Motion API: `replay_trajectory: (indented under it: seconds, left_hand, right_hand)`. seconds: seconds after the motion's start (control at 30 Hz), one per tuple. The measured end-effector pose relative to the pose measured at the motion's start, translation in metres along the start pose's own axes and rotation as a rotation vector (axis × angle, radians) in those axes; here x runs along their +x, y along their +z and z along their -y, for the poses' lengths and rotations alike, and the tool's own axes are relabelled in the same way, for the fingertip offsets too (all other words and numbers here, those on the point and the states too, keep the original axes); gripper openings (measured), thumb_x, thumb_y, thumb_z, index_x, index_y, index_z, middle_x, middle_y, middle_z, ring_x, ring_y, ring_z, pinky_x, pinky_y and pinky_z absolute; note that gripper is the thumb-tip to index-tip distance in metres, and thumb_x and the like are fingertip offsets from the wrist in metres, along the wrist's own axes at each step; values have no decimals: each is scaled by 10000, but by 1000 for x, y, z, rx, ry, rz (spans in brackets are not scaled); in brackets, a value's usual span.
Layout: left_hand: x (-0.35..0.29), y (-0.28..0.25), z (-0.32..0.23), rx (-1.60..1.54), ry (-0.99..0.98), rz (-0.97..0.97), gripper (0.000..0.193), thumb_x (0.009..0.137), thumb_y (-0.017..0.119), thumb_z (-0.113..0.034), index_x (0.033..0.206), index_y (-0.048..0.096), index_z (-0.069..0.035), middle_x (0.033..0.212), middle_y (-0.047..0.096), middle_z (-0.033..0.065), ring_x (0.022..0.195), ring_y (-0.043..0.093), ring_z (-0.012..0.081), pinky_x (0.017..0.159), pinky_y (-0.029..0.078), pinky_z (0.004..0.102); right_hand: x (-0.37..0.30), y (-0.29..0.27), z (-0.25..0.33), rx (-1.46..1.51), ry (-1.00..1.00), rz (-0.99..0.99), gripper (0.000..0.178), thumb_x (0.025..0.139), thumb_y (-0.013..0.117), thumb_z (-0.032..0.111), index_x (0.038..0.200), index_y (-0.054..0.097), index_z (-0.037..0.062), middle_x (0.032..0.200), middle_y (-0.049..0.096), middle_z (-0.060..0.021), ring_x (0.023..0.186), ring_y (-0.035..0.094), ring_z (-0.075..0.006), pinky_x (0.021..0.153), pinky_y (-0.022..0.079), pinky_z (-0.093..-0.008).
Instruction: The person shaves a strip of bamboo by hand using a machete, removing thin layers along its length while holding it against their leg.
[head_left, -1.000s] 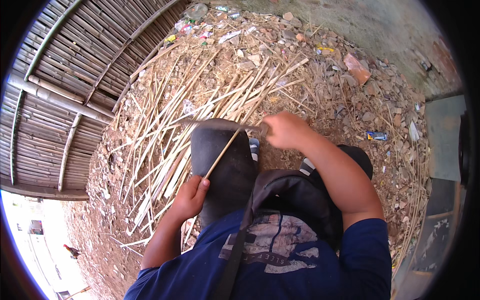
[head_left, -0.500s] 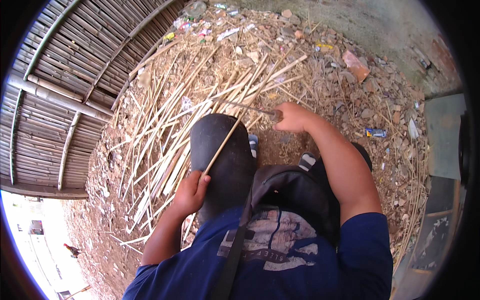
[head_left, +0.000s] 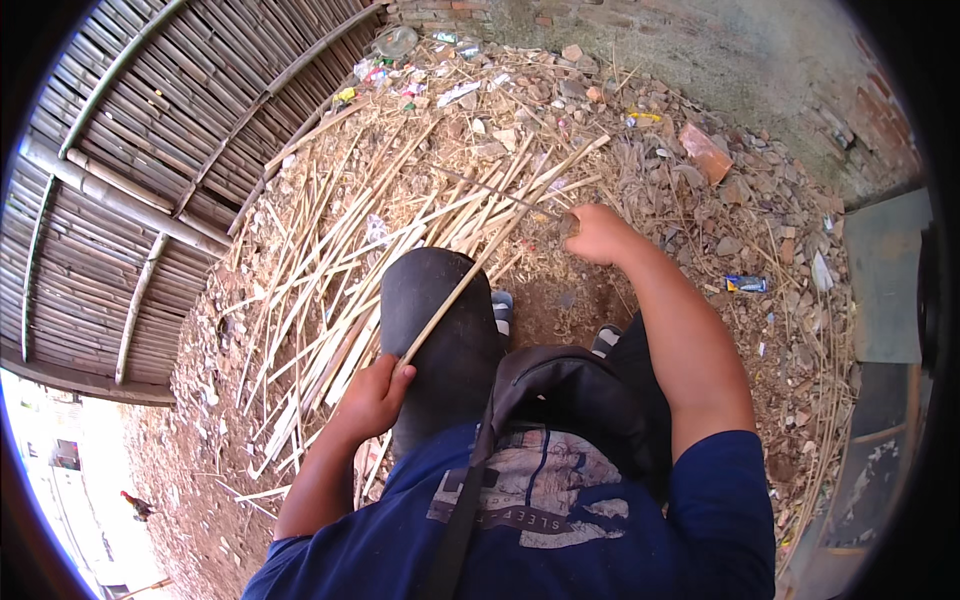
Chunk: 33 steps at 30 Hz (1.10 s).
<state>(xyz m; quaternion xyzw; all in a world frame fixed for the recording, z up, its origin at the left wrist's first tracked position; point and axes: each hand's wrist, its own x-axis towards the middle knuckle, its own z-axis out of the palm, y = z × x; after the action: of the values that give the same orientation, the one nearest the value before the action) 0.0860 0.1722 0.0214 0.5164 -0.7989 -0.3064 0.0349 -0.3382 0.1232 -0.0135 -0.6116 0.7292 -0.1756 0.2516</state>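
My left hand (head_left: 378, 398) is closed around the near end of a long, thin bamboo strip (head_left: 447, 301). The strip slants across my raised left knee (head_left: 425, 285) and away toward the far right. In my right hand (head_left: 600, 237), fingers wrapped round its short handle, is a long-bladed knife (head_left: 487, 188). Its narrow dark blade points left and slightly away from me, crossing the strip's line beyond the knee; whether it touches I cannot tell. Beneath and left of the knee lies a loose pile of pale split bamboo strips (head_left: 335, 330).
A bamboo slat wall (head_left: 130, 200) stands at the left, a rough masonry wall (head_left: 690, 60) at the back. Rubble and litter cover the ground, including a broken brick (head_left: 705, 153) and a blue wrapper (head_left: 746, 284). A chicken (head_left: 137, 505) is at the lower left.
My right hand has moved slightly right, and the knife blade now sits farther from my knee, higher along the strip. My left hand keeps its hold. The whole view has shifted a little.
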Motion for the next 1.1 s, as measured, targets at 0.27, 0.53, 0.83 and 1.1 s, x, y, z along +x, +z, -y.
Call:
replay_trajectory:
  seconds: [0.27,0.53,0.83,1.1]
  left_hand:
    - [4,2,7,-140,-2,48,412,1072,486,-380,935,556,2,746,600,199,702,594,338,671,462,435]
    - [-1,-2,20,-216,44,75,413,1081,475,-384,948,581,-8,751,591,126,725,555,220,685,455,381]
    - [-5,-7,22,-310,44,115,467,1095,429,-426,989,616,-11,760,586,71,728,555,177,680,461,340]
    - [-16,-10,20,-719,-232,244,434,1101,422,-405,1056,620,-21,678,471,-30,570,415,78,522,367,251]
  right_hand:
    - [3,26,-6,183,-102,33,232,759,686,186,936,699,36,837,697,-193,797,694,-340,743,544,-433]
    - [-15,8,30,-33,-179,26,300,781,682,177,1044,725,40,928,724,-208,893,711,-345,797,550,-427]
    - [9,-26,-37,253,242,-183,537,781,771,291,1185,649,-42,1008,698,-185,928,680,-306,842,523,-404]
    - [1,-22,-24,291,56,-314,475,792,762,291,1156,682,-4,976,723,-174,908,689,-307,833,519,-409]
